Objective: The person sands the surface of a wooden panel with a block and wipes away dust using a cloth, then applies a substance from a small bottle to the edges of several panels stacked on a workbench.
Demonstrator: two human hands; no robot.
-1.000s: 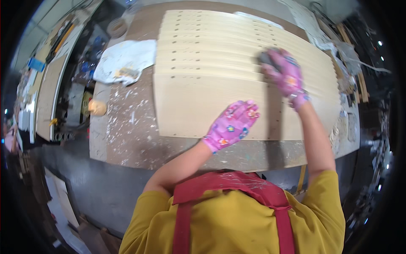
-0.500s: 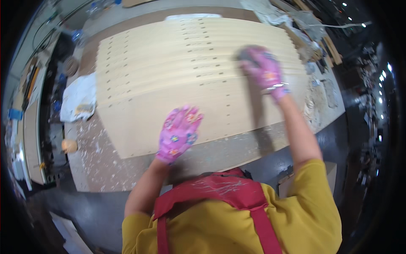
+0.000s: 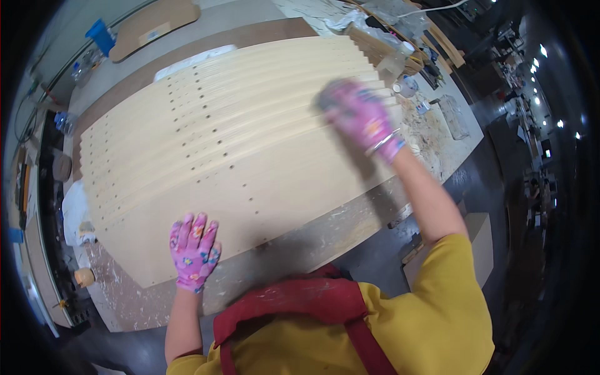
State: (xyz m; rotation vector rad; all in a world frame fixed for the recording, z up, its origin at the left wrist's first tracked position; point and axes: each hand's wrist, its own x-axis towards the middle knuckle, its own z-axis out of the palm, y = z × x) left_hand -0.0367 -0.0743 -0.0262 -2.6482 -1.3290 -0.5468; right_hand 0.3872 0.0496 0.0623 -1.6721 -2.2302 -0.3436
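Observation:
Pale wooden panels (image 3: 294, 169), overlapping like steps and dotted with small dark holes, lie across the workbench (image 3: 234, 289). My left hand (image 3: 195, 250), in a pink flowered glove, rests flat with fingers spread on the near edge of the front panel. My right hand (image 3: 362, 119), gloved the same way, is over the right part of the stepped panels and smeared by motion. Under its fingers is a blurred grey pad (image 3: 329, 95), whose exact kind I cannot make out. A bracelet (image 3: 382, 141) circles the right wrist.
Along the bench's right side are a clear plastic bottle (image 3: 395, 62), a small bottle (image 3: 407, 86) and wood strips. A blue container (image 3: 100, 36) and a brown board (image 3: 156, 28) stand at the far left. A tape roll (image 3: 84, 277) sits by the left edge.
The view has swung, so the panels appear tilted and further left. My left hand has shifted left along the front panel's near edge. My right hand still moves with the grey pad.

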